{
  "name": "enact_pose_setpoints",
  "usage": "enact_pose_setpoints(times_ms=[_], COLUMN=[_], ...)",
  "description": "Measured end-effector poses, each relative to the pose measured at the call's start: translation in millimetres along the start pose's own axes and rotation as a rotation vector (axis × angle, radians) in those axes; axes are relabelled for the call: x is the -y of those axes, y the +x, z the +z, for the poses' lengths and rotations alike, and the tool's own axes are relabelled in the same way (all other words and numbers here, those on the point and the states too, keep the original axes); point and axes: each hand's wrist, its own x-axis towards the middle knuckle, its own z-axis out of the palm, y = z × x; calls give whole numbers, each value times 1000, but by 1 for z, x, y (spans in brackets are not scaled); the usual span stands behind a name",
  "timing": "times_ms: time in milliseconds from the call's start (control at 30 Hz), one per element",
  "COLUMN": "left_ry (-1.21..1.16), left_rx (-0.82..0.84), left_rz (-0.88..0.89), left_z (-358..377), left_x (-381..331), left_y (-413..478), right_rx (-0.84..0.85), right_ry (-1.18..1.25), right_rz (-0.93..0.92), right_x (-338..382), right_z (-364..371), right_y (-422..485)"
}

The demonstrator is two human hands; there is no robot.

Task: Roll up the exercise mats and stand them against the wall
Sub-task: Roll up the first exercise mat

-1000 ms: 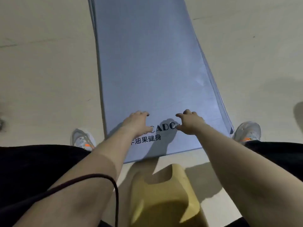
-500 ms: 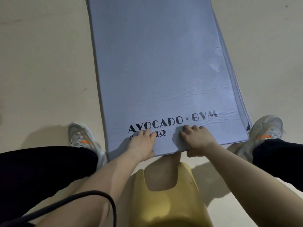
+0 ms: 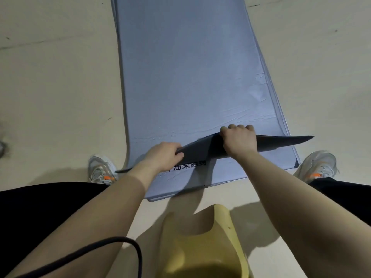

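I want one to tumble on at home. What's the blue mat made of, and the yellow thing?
The blue mat looks like soft matte foam: it bends where the left hand and right hand hold its edge up, and it shows creases. The yellow seat looks like hard, smooth plastic, probably; it has a moulded shape.

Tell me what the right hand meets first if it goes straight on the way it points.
The right hand likely meets the flat stretch of the top mat just ahead; depth unclear.
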Motion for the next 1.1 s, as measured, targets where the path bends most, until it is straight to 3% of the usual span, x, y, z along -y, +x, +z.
enact_pose_setpoints(times_ms=[67,167,267,367,467,600,733,867,1000,1100], left_ry=[86,187,285,308,353,459,459,397,191,184], left_rx=[-143,-498,-631,-692,-513,-249,-270,-337,-151,-28], left_rz=[-27,31,59,97,103,85,132,229,159,88], left_z=[5,28,56,74,88,92,92,88,48,5], left_x=[7,7,11,22,29,35,35,46,44,37], left_y=[9,23,41,49,40,36,43,44,42,53], right_rx=[-53,-173,-219,-230,-228,-156,16,9,156,344], right_ry=[84,174,175,51,-15,86,-62,-98,24,92], right_rz=[71,165,193,99,-28,-163,-217,-172,-271,-288], right_x=[1,7,10,6,5,-6,-27,-35,-57,-63], right_z=[12,31,50,64,76,97,104,97,71,36], right_y=[9,23,34,41,34,1,-7,-2,19,48])
